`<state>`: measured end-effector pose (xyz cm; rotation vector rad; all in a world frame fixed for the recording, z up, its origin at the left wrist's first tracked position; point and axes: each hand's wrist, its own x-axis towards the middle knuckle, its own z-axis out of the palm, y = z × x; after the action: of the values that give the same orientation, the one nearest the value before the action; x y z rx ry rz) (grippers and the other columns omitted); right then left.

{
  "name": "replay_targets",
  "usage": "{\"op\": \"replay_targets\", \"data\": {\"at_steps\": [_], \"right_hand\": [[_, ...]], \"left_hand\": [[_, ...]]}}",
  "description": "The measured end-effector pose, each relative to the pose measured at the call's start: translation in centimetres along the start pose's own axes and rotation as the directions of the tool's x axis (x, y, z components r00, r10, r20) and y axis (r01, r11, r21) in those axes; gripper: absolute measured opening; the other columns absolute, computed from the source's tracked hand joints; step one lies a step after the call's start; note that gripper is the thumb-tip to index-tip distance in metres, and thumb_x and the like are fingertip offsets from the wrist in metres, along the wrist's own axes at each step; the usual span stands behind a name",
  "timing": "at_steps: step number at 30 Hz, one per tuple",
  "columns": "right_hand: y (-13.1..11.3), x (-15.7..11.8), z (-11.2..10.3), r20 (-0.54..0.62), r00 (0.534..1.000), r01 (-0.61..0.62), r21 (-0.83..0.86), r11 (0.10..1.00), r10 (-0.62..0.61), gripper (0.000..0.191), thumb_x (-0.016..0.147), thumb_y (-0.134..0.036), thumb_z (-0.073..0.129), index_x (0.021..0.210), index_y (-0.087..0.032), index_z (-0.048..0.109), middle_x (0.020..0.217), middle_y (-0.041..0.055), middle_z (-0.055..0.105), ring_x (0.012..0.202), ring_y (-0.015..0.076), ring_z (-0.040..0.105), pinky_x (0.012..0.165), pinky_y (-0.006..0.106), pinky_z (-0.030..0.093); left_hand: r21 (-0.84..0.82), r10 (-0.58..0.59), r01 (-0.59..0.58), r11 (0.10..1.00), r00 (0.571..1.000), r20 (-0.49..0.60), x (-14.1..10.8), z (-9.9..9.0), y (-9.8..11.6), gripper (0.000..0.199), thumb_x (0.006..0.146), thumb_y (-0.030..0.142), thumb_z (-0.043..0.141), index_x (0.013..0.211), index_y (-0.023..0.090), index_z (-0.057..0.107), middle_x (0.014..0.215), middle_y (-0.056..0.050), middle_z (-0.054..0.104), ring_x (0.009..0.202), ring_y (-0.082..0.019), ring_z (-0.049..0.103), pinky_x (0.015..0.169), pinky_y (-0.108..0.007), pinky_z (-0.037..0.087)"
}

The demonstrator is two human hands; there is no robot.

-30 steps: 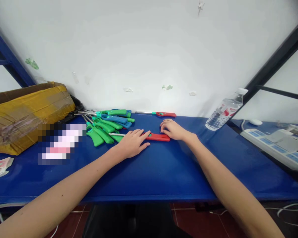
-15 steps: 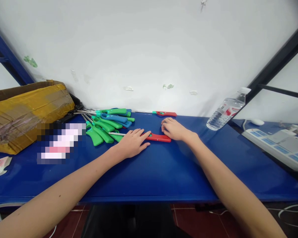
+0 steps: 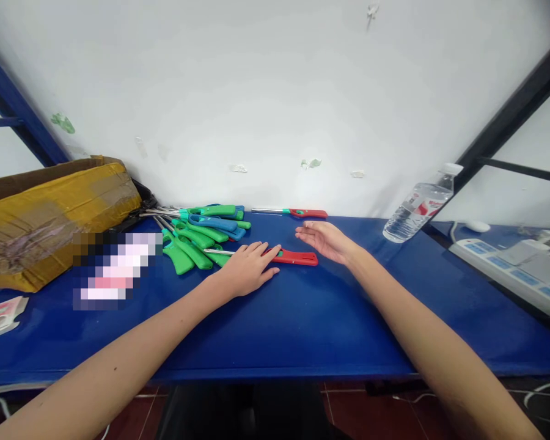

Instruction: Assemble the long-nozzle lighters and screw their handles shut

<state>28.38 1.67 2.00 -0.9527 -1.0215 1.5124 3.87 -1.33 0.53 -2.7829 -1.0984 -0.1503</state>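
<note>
A red lighter [image 3: 296,257] with a long metal tube lies across the blue table. My left hand [image 3: 250,267] rests palm down over its middle, fingers spread, hiding part of it. Just above and right of its handle end is my right hand [image 3: 326,240], turned partly palm up with its fingers stretched out and nothing in it. To the left lies a pile of green and blue lighters [image 3: 201,235], their metal tubes pointing left. Another red lighter [image 3: 308,213] lies against the wall behind.
A taped cardboard box [image 3: 59,220] stands at the left, with a torn paper piece [image 3: 2,315] in front. At the right are a tilted water bottle [image 3: 417,205], a white power strip [image 3: 508,266] and a dark metal frame [image 3: 508,116].
My right hand has come off the red lighter's handle end and opened, its palm turned up more. My left hand stays on the lighter. The view has shifted slightly.
</note>
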Motion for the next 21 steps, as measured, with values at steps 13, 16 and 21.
{"op": "replay_targets", "data": {"at_steps": [13,16,21], "right_hand": [[-0.3,0.0,-0.2,-0.099,0.995,-0.015,0.103,0.995,0.025,0.013,0.088,-0.007,0.063,0.079,-0.015,0.066,0.073,0.0024,0.071,0.065,0.0087,0.07,0.068,0.013,0.061],[-0.7,-0.1,-0.4,-0.133,0.991,0.0,0.114,0.993,0.015,0.014,0.088,-0.006,0.064,0.078,-0.015,0.068,0.071,0.0016,0.071,0.063,0.0078,0.069,0.065,0.012,0.06],[-0.8,-0.7,-1.2,-0.141,0.99,0.022,0.137,0.99,-0.003,0.011,0.086,-0.007,0.068,0.08,-0.016,0.071,0.072,-0.0002,0.072,0.064,0.0062,0.068,0.067,0.011,0.06]], "left_hand": [[0.016,-0.013,0.013,1.0,1.0,0.01,0.0,0.0,0.1,0.055,0.104,0.044,0.034,0.151,0.016,0.037,0.147,-0.019,0.049,0.135,-0.033,0.046,0.105,-0.045,0.04],[0.015,-0.013,0.012,1.0,1.0,0.026,0.0,-0.1,0.1,0.056,0.104,0.044,0.034,0.152,0.016,0.036,0.148,-0.02,0.048,0.136,-0.034,0.046,0.105,-0.046,0.039],[0.009,-0.007,0.007,1.0,1.0,0.004,-0.1,0.1,-0.1,0.055,0.104,0.045,0.034,0.152,0.017,0.036,0.147,-0.019,0.049,0.135,-0.033,0.046,0.105,-0.045,0.04]]}}
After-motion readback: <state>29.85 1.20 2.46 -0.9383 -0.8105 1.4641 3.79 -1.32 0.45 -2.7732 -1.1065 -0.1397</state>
